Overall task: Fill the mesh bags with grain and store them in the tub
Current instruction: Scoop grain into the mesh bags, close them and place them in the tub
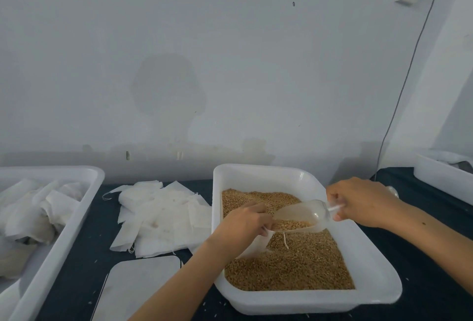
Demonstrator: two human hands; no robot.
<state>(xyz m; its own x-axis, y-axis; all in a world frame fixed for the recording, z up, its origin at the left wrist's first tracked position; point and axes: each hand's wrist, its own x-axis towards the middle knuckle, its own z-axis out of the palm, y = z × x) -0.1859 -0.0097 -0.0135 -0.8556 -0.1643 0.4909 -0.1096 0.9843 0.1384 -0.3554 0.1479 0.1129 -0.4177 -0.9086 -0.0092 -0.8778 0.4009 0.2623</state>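
A white tub (378, 285) in front of me holds golden grain (294, 267). My left hand (243, 226) grips the mouth of a white mesh bag (256, 246) that hangs over the grain, its drawstring dangling. My right hand (358, 200) holds the handle of a clear plastic scoop (302, 217), tilted with its grain-laden lip at the bag's mouth. A pile of flat empty mesh bags (163, 215) lies on the dark table left of the tub. Another white tub (84, 208) at the far left holds white bags.
A flat white tray or lid (138, 290) lies at the front, between the two tubs. A third white tub (440, 177) stands at the far right edge. A grey cable (399, 100) runs down the wall from a socket. Stray grains dot the dark tabletop (430, 244).
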